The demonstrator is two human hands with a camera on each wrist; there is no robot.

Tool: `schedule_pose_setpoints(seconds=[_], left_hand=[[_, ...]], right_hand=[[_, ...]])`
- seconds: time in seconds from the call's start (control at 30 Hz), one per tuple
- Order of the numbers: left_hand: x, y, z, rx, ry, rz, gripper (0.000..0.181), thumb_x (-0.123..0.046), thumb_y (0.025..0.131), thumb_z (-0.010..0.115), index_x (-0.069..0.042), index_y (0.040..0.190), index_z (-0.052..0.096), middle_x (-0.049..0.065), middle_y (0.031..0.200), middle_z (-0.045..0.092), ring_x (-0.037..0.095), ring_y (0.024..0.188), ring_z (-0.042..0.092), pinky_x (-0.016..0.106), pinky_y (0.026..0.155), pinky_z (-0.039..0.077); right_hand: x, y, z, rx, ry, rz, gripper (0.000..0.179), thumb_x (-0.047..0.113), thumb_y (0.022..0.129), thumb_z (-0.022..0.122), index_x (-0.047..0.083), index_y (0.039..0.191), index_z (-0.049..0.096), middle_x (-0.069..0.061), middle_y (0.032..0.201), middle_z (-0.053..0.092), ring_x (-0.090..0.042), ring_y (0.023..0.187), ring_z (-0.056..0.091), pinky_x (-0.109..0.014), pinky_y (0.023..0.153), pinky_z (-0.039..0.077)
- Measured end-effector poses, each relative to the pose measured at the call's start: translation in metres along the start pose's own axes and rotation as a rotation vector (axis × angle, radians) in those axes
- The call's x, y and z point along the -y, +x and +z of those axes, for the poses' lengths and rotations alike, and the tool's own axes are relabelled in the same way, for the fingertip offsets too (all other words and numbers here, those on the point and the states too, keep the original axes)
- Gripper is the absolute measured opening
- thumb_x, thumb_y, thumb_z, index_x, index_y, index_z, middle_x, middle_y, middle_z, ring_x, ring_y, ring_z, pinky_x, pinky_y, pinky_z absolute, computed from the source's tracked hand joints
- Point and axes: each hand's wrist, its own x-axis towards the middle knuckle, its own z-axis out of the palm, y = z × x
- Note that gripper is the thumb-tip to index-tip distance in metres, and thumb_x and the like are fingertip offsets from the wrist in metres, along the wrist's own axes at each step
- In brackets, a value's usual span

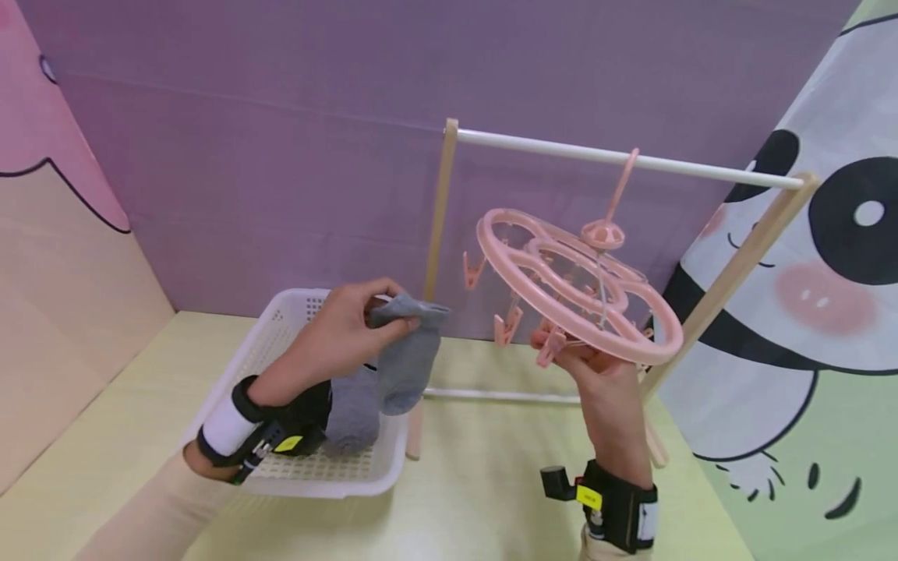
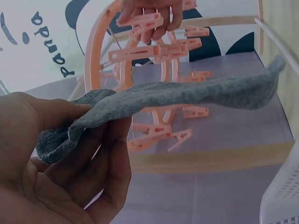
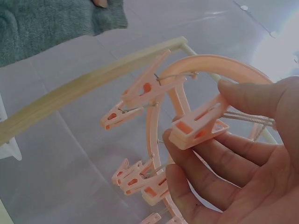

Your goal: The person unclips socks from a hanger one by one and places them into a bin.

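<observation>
My left hand point(image 1: 354, 331) pinches a grey sock point(image 1: 410, 362) near its cuff, and the sock hangs down over the basket's right edge. In the left wrist view the sock point(image 2: 177, 98) stretches out sideways from between thumb and fingers. A round pink clip hanger point(image 1: 582, 288) hangs tilted by its hook from the white rail point(image 1: 547, 146). Under its near rim, my right hand point(image 1: 596, 382) pinches one pink clothespin point(image 3: 198, 123) between thumb and fingers; its jaws look closed. Other pink clothespins point(image 3: 152, 86) dangle around the ring.
A white perforated basket point(image 1: 382, 483) stands at the left on the pale table, with another grey sock point(image 1: 353, 409) and something black inside. Wooden posts point(image 1: 440, 210) carry the rail, and a lower white bar point(image 1: 505, 396) runs near the tabletop. A panda-printed panel point(image 1: 807, 257) rises at right.
</observation>
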Motion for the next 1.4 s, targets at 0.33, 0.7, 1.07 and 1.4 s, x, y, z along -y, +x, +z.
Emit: schedule_pose_setpoints(seconds=[0.33,0.7,1.07,1.4], left_hand=[[0.037,0.012,-0.012,0.011,0.094,-0.043,0.017,-0.026,0.102,0.071,-0.016,0.091,0.062,-0.005,0.064,0.033,0.011,0.052,0.031,0.027,0.057,0.032],[0.063,0.012,-0.027,0.051,0.182,-0.111,0.021,-0.027,0.102,0.07,-0.015,0.088,0.06,-0.003,0.064,0.038,0.013,0.054,0.035,0.029,0.057,0.033],[0.08,-0.006,-0.041,0.103,0.262,-0.146,0.019,-0.026,0.101,0.071,-0.008,0.105,0.07,-0.004,0.062,0.039,0.013,0.053,0.037,0.03,0.055,0.035],[0.099,-0.026,-0.055,0.306,0.248,-0.268,0.047,-0.023,0.103,0.067,0.007,0.138,0.06,0.001,0.06,0.056,0.014,0.059,0.068,0.031,0.061,0.052]], right_hand=[[-0.016,0.002,-0.006,0.095,-0.003,0.023,0.031,-0.013,0.096,0.064,0.0,0.124,0.069,-0.004,0.109,0.082,-0.015,0.1,0.079,-0.026,0.085,0.061],[-0.046,0.003,-0.007,0.161,-0.124,0.334,0.028,-0.001,0.094,0.074,0.01,0.119,0.07,0.007,0.115,0.078,-0.013,0.107,0.078,-0.028,0.096,0.06],[-0.065,0.002,0.001,0.365,-0.116,0.469,0.047,0.005,0.093,0.077,-0.01,0.135,0.061,-0.006,0.117,0.079,-0.008,0.104,0.077,-0.027,0.097,0.059],[-0.064,0.003,0.015,0.409,-0.263,0.518,0.045,0.018,0.095,0.079,0.005,0.135,0.066,-0.021,0.131,0.072,-0.011,0.109,0.075,-0.029,0.1,0.056]])
